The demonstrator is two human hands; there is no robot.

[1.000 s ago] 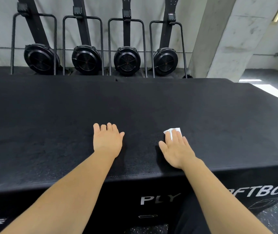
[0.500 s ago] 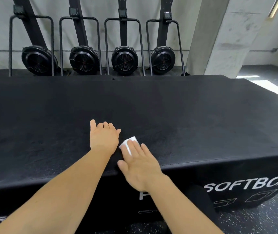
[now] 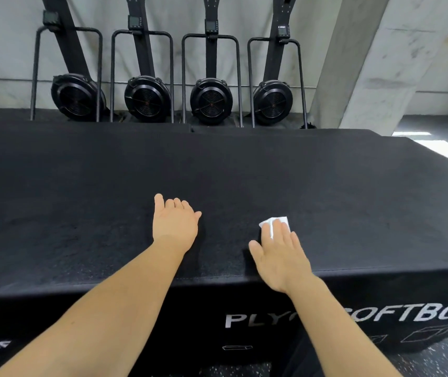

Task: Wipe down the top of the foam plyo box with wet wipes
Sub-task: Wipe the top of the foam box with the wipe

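The foam plyo box (image 3: pixel 326 200) is seen as a wide black block across the middle of the view, its textured top stretching from the 9 o'clock edge to the 3 o'clock edge. A folded white wet wipe (image 3: pixel 271 223) is pressed flat against that top, at about 5 o'clock from the top's centre and near the front edge. It is partly covered by the right hand (image 3: pixel 280 257), whose fingers are laid out straight over it. Nothing is gripped, and the wipe's far end is left showing at 12 o'clock beyond the fingertips. The left hand (image 3: pixel 175 227) is rested palm-down on the top at 9 o'clock from the wipe, apart from it, with the fingers relaxed and nothing held. White lettering (image 3: pixel 247 325) is printed on the box's front face at 6 o'clock, partly hidden by the right forearm. Four black fan machines (image 3: pixel 146 97) are stood in a row against the wall at 12 o'clock, and a concrete pillar (image 3: pixel 367 63) is seen at 2 o'clock.
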